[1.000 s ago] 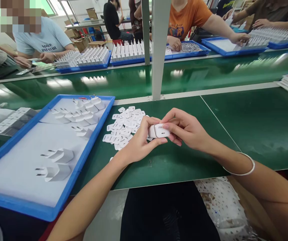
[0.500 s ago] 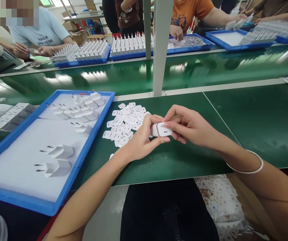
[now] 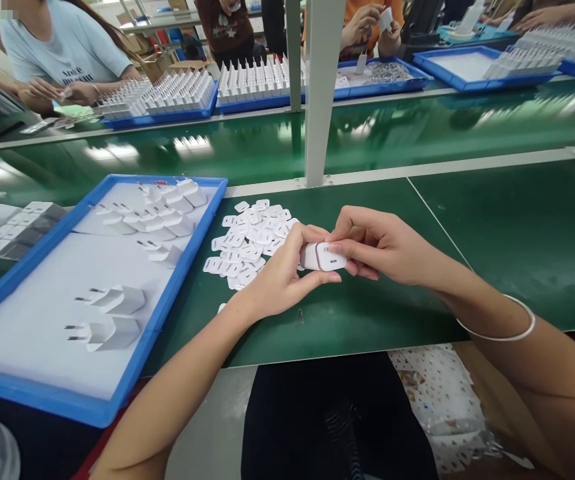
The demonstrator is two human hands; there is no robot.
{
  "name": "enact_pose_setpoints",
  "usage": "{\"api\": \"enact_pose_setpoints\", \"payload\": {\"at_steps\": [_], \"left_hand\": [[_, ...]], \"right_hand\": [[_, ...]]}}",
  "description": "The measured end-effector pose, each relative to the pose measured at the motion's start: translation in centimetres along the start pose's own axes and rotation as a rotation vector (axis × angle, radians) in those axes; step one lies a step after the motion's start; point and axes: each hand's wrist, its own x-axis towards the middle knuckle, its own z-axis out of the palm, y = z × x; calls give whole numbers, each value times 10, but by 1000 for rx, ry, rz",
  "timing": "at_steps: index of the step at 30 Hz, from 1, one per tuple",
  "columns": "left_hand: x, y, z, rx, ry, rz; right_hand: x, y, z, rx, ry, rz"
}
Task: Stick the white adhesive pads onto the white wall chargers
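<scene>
My left hand [image 3: 290, 270] is wrapped around a white plug charger [image 3: 310, 257], held above the green worktop. At the charger's right end sits a white end cover [image 3: 335, 259] with a small slot and dark print. A thin dark gap line shows between cover and body. My right hand [image 3: 377, 247] pinches the cover's upper right edge with thumb and fingers. Just left of my left hand lies a loose pile of similar white covers [image 3: 247, 240], each with a slot. The charger's pins are hidden by my left hand.
On the left a blue-rimmed tray [image 3: 165, 303] carries several white plug chargers [image 3: 112, 333]. Stacked white blocks [image 3: 22, 230] stand beyond it. A white post [image 3: 320, 100] rises behind my hands, before a green belt [image 3: 392, 137]. Co-workers sit opposite with full blue trays.
The cover has turned slightly in my fingers, and both hands have shifted very little. Across the belt, the person in orange now holds up a white piece.
</scene>
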Motion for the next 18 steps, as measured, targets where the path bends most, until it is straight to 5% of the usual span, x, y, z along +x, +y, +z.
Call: {"api": "enact_pose_setpoints", "payload": {"at_steps": [18], "left_hand": [[0,0,0,34,1,-24]], "right_hand": [[3,5,5,123,61,109]]}}
